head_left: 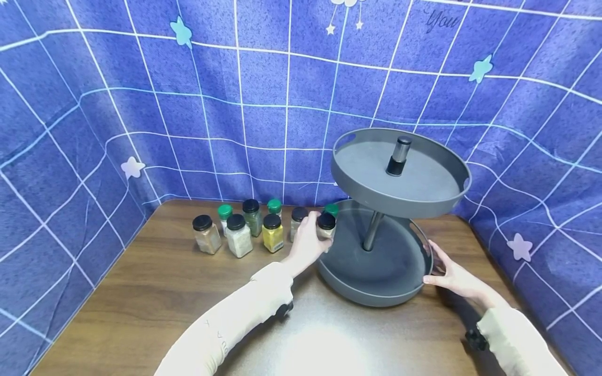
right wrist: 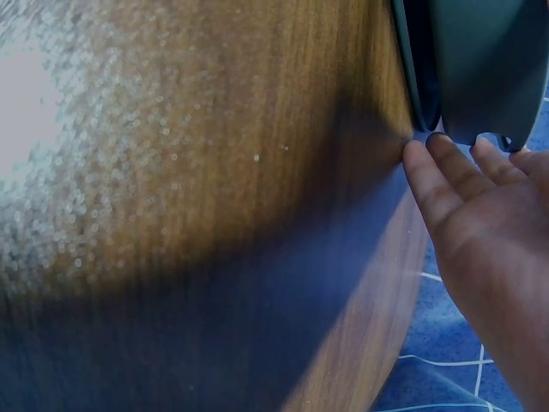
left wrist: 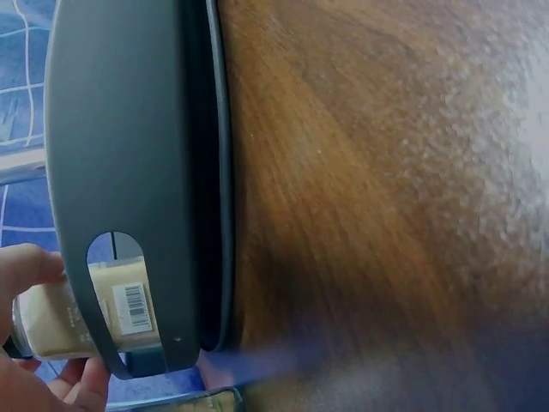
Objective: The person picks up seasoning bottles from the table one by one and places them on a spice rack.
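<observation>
Fingers of the left hand (head_left: 308, 237) curl round a small black-capped glass spice jar (head_left: 326, 225) at the lower rim of the grey two-tier round rack (head_left: 376, 292). The jar stands upright, cap up. The right hand (head_left: 453, 274) rests flat-fingered against the rim. Both tiers look empty; seven jars (head_left: 237, 235) wait on the wooden bench (head_left: 155, 292), so loading has barely begun.

Bright overhead glare on table (head_left: 155, 292); fisheye bending at edges; wrist views soft, perhaps motion-blurred.
</observation>
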Demonstrator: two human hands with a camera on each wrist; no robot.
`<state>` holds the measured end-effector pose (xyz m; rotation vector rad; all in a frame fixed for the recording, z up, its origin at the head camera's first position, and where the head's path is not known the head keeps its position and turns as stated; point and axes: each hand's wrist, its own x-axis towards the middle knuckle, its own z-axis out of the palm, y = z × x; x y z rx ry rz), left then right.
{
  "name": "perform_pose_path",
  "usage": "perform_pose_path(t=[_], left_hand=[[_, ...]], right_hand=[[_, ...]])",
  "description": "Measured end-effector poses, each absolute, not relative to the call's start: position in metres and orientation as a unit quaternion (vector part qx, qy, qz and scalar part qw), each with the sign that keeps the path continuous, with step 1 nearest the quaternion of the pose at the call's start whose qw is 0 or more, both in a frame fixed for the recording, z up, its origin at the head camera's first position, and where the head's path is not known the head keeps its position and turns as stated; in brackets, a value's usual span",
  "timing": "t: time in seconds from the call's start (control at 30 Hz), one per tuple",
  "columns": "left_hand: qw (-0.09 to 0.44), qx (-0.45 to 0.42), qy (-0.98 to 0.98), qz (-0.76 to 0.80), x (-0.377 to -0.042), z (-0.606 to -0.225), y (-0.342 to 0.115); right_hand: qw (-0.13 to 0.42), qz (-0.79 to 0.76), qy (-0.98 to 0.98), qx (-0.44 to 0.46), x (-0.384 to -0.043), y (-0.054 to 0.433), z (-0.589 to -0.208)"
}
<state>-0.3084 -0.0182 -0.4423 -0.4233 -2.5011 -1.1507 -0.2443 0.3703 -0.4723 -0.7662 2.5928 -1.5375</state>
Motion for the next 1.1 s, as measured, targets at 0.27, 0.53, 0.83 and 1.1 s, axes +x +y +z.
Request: perform_pose_path(t=[0.27, 0.53, 0.83, 1.1], left_hand=[[0.172, -0.163, -0.876, -0.420, -0.309, -0.440, -0.022], [0.142, -0.159, -0.869, -0.446, -0.311, -0.441, -0.027], [0.132, -0.183, -0.849, -0.477, -0.309, -0.429, -0.033], [0.122, -0.184, -0.856, -0.467, -0.303, -0.412, -0.047]], right_hand=[[0.015, -0.505, 0.824, -0.257, -0.243, 0.368, -0.470], [0.013, -0.502, 0.825, -0.259, -0.243, 0.368, -0.470], [0.010, -0.505, 0.824, -0.258, -0.244, 0.370, -0.474], [0.017, -0.501, 0.829, -0.248, -0.243, 0.370, -0.474]])
